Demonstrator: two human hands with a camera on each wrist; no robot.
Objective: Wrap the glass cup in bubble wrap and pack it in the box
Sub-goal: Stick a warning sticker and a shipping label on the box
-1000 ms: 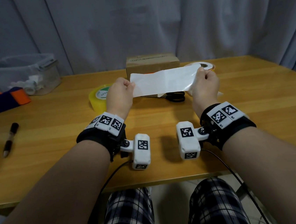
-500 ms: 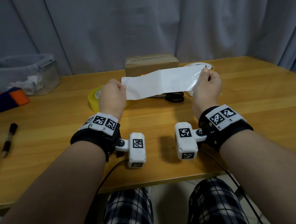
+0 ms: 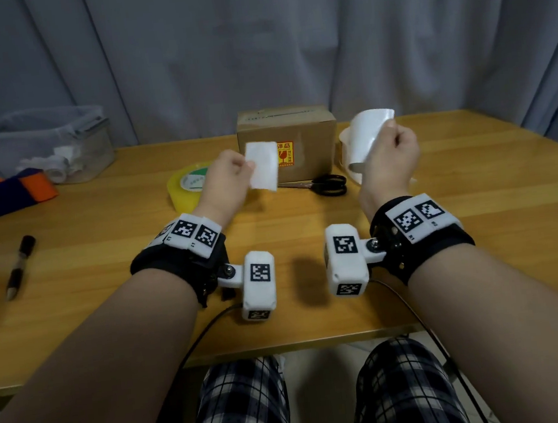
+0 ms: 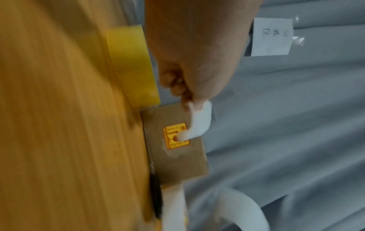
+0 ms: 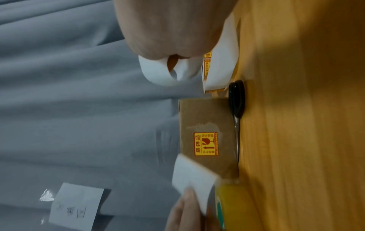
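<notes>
Left hand [image 3: 224, 179] pinching white slip [image 3: 262, 166], right hand [image 3: 391, 161] gripping curled strip [image 3: 368, 140], sealed box [image 3: 289, 141] (contents hidden)

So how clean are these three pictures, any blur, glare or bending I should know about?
Head view: dim but fairly sharp; the table edge bows from the wide lens, and the white strip in the right hand shows a faint sheen. Left wrist view: heavily smeared, the box sticker unreadable. Right wrist view: sharper, the box sticker clear, only the left hand and its paper piece blurred.
</notes>
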